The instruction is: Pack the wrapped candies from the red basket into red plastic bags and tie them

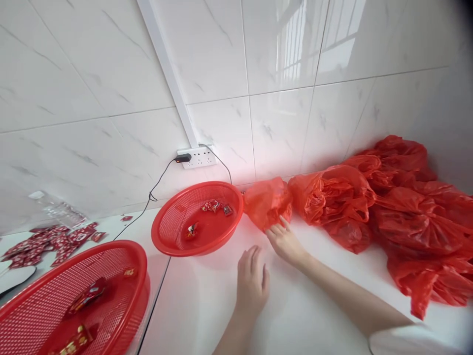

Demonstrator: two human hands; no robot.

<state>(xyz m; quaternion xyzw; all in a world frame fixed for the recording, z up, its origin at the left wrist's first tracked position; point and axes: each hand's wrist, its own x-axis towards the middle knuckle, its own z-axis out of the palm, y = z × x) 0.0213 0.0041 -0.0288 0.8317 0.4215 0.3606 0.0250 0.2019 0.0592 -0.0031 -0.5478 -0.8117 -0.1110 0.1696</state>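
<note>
My right hand (285, 241) reaches forward, and its fingertips touch the lower edge of a small red plastic bag (268, 201) lying on the white table. Whether the fingers pinch the bag is unclear. My left hand (252, 282) hovers flat over the white table (207, 296) a little nearer to me, fingers apart and holding nothing. The bag lies just right of a round red mesh basket (197, 217) with a few red wrapped candies (214, 206) in it.
A heap of filled red plastic bags (399, 207) lines the tiled wall at right. A larger red basket (74, 301) with candies stands at the near left. Loose red packets (51, 241) lie far left. A wall socket (197, 158) has a black cable.
</note>
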